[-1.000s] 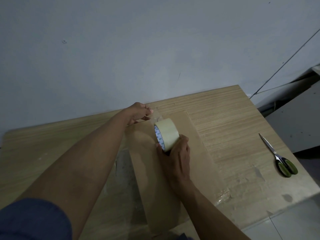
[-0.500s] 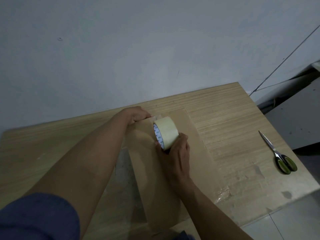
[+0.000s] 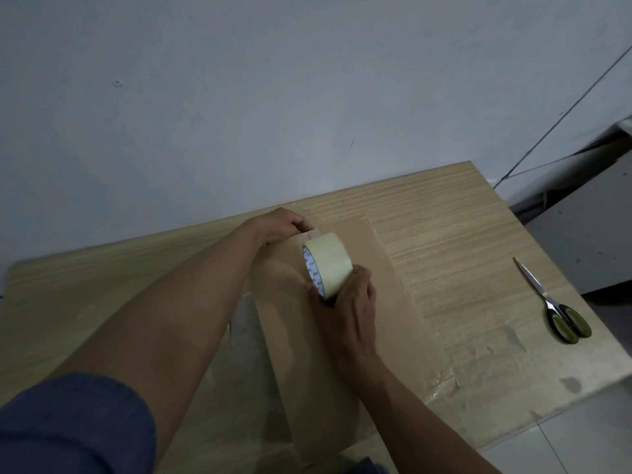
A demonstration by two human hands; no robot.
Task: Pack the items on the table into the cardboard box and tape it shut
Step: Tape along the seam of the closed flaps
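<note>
We see the closed brown cardboard box [image 3: 301, 354] lying on the pale wooden table [image 3: 461, 251]. Our right hand [image 3: 349, 313] grips the cream roll of packing tape [image 3: 330, 265], which stands on edge at the box's far end. Our left hand [image 3: 278, 227] curls its fingers over the box's far edge. 1 pair of green-handled scissors [image 3: 547, 299] lies well to the right.

Only legible txt: "ABC", blue caps, on the white core ring of the tape roll [image 3: 327, 265]. It's printed repeatedly round the ring's side face. 2 repeats read clearly on the cam-facing arc, one upper-left and one lower down. Other marks on the ring are too small or blurred to make out. Bottom of the ring is hidden by the thumb of the right hand [image 3: 349, 313], so no txt readable there.
</note>
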